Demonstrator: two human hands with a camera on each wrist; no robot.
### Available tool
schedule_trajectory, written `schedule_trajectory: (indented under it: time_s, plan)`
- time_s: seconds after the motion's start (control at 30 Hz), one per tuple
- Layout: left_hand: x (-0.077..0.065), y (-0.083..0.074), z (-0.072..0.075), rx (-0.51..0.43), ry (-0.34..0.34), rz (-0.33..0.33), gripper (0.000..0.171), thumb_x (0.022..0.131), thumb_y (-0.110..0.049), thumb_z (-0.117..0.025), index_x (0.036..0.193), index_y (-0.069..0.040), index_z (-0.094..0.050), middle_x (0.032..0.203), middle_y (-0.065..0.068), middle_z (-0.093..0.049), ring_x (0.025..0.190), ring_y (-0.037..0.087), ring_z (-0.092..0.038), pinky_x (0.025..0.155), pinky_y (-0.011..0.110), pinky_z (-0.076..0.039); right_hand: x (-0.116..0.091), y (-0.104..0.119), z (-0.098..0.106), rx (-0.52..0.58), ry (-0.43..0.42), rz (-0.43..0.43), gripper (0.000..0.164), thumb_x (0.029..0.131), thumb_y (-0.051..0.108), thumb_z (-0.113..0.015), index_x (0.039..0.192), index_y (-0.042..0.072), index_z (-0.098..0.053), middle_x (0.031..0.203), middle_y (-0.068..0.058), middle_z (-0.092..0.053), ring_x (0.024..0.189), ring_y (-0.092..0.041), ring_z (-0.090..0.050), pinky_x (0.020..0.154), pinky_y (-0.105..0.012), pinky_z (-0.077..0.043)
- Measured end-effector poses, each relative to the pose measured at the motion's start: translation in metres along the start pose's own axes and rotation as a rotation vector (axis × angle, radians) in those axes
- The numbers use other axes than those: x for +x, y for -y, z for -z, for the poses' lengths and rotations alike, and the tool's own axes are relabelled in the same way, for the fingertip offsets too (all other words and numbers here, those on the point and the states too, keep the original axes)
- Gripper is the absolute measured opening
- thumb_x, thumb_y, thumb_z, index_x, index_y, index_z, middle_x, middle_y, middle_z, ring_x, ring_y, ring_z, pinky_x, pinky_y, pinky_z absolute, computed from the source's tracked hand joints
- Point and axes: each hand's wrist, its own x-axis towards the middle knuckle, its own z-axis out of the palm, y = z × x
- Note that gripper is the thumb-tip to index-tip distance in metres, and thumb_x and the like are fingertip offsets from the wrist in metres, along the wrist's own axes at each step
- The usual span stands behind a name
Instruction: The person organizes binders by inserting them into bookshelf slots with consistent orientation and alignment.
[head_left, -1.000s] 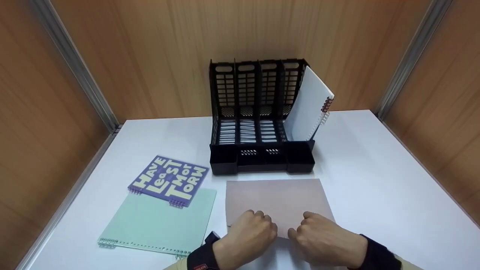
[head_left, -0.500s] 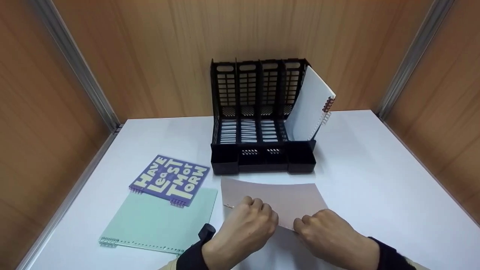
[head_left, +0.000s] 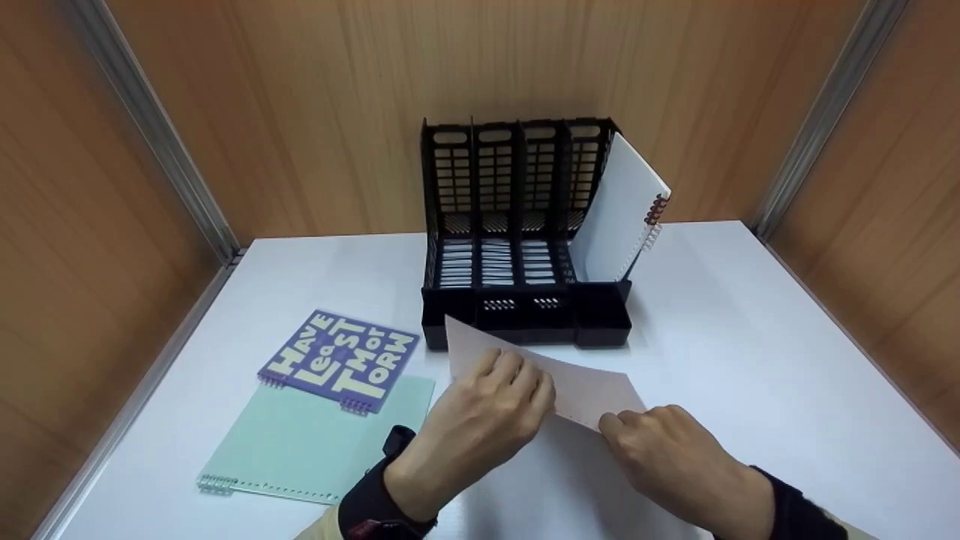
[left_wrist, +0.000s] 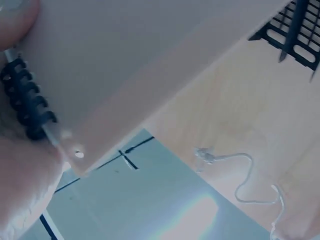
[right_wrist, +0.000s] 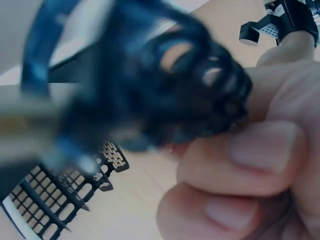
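A pinkish-beige spiral notebook (head_left: 592, 390) is held tilted above the table by both hands, its left far corner raised highest. My left hand (head_left: 484, 427) grips its near edge left of the middle; in the left wrist view, the thumb (left_wrist: 17, 22) lies by the dark binding rings (left_wrist: 27, 100). Farther right, my right hand (head_left: 679, 461) grips the same bound edge, lower than the left. Blurred dark rings (right_wrist: 170, 85) fill much of the right wrist view, with curled fingers (right_wrist: 235, 165) right at them. The hands hide part of the near edge.
Behind the hands stands a black desk file organizer (head_left: 450, 322) with upright dividers. A white spiral notebook (head_left: 619, 217) leans in its rightmost slot. At left, a purple lettered notebook (head_left: 337, 360) overlaps a mint-green spiral notebook (head_left: 315, 442) on the white table (head_left: 750, 337).
The beige notebook has gone from nearly flat to tilted, its left side lifting. My left hand has risen with it; my right hand has shifted slightly right. The other notebooks stay put.
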Motion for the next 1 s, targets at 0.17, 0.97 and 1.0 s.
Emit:
schedule_trajectory:
  time_s: [0.17, 0.97, 1.0]
  plan:
    - [-0.001, 0.026, -0.008, -0.074, -0.179, 0.107, 0.035, 0.102, -0.029, -0.058, 0.129, -0.009, -0.066, 0.133, 0.014, -0.066, 0.121, 0.029, -0.064, 0.109, 0.044, -0.044, 0.003, -0.008, 0.002, 0.094, -0.065, -0.047, 0.032, 0.072, -0.007, -0.075, 0.068, 0.012, -0.049, 0.053, 0.007, -0.048, 0.041, -0.001, -0.037, 0.037, -0.017, -0.027]
    - [-0.051, 0.075, -0.142, -0.535, 0.268, 0.987, 0.061, 0.105, -0.033, -0.056, 0.151, 0.004, -0.042, 0.143, 0.028, -0.051, 0.116, 0.045, -0.062, 0.089, 0.056, -0.053, 0.010, -0.047, 0.003, 0.419, -0.447, -0.400, 0.026, 0.078, -0.011, -0.078, 0.068, 0.010, -0.065, 0.052, 0.011, -0.051, 0.044, 0.005, -0.033, 0.039, -0.010, -0.023]
    - [-0.053, 0.076, -0.145, -0.537, 0.283, 1.021, 0.062, 0.105, -0.033, -0.056, 0.150, 0.006, -0.041, 0.140, 0.029, -0.053, 0.113, 0.046, -0.063, 0.088, 0.056, -0.053, 0.011, -0.048, 0.003, 0.423, -0.458, -0.421, 0.019, 0.080, -0.009, -0.077, 0.072, 0.006, -0.069, 0.054, 0.007, -0.058, 0.045, 0.004, -0.037, 0.038, -0.011, -0.024]
